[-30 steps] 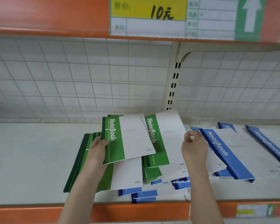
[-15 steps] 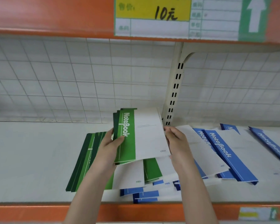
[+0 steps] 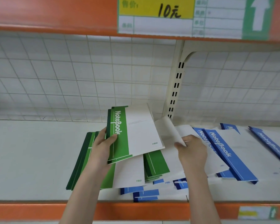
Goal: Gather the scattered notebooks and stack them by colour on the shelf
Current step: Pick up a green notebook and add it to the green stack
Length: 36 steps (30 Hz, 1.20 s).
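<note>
Step in hand: sorting, judged to be the gathering of green notebooks out of the mixed pile.
Left hand (image 3: pixel 103 147): grips a small held stack of green notebooks (image 3: pixel 132 133) by its spine edge, thumb on the top cover, raised clear of the shelf (image 3: pixel 31 156).
Right hand (image 3: pixel 191 151): pinches the curled white cover of a lifted notebook (image 3: pixel 170 131) at its corner; colour of that one cannot be told from this side.
Green pile (image 3: pixel 87 159): lies on the shelf below the left hand, fanned and uneven, with more green copies just beside it at centre.
Blue notebooks (image 3: pixel 225 152): spread to the right, overlapping; a few more at the front lip (image 3: pixel 145 194), partly under white covers.
Progress: judged early; both colours are unsquared and overlap at centre.
Next move calls for: turning the lifted cover enough to read its colour, then joining it to the matching group without dragging neighbours off the lip.
</note>
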Tool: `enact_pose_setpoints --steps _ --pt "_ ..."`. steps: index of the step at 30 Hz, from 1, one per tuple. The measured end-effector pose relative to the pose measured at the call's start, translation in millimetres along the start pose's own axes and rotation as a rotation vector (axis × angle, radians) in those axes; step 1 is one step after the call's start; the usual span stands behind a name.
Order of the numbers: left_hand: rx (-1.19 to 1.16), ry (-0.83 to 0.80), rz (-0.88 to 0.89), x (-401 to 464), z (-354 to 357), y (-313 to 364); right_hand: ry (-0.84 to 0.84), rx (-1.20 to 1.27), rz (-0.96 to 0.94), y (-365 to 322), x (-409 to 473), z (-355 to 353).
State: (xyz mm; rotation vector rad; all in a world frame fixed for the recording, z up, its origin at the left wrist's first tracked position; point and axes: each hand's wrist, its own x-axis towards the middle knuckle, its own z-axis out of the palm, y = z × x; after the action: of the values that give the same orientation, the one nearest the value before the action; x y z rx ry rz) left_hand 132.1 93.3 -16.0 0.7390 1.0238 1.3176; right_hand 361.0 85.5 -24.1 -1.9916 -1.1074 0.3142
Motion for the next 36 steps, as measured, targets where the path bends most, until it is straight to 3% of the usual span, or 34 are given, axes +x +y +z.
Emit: enact_pose_setpoints --steps 3,11,15,18,20,23,26,32,36 --pt "-0.009 0.019 -0.019 2.1 -2.2 -1.6 0.113 0.047 -0.039 1.2 4.2 -2.2" --pt "0.156 -0.044 0.011 2.1 8.8 -7.7 -0.087 0.434 0.081 -9.9 2.2 -2.5" --pt "0.106 -0.137 -0.020 -0.1 14.9 -10.1 -0.149 0.534 0.106 -20.9 -2.8 -1.4" --pt "0.028 -0.169 -0.057 -2.9 18.2 -13.3 -0.285 0.617 0.131 -28.7 -9.0 -5.1" --pt "0.014 -0.126 -0.029 -3.4 18.5 -13.9 -0.304 0.562 0.052 -27.9 -9.0 -8.7" --pt "-0.022 -0.049 0.004 -1.8 16.7 -8.6 -0.268 0.219 -0.102 -18.0 -5.1 -13.1" --pt "-0.056 -0.022 -0.002 1.4 11.2 -4.0 -0.320 -0.120 -0.054 -5.3 -6.1 -9.3" --pt "-0.033 -0.026 -0.012 1.2 6.8 -4.5 -0.191 -0.006 0.035 -0.1 0.2 -2.4" --pt "-0.019 -0.009 -0.025 0.2 4.2 -5.7 0.015 -0.050 0.004 2.5 1.3 -5.9"
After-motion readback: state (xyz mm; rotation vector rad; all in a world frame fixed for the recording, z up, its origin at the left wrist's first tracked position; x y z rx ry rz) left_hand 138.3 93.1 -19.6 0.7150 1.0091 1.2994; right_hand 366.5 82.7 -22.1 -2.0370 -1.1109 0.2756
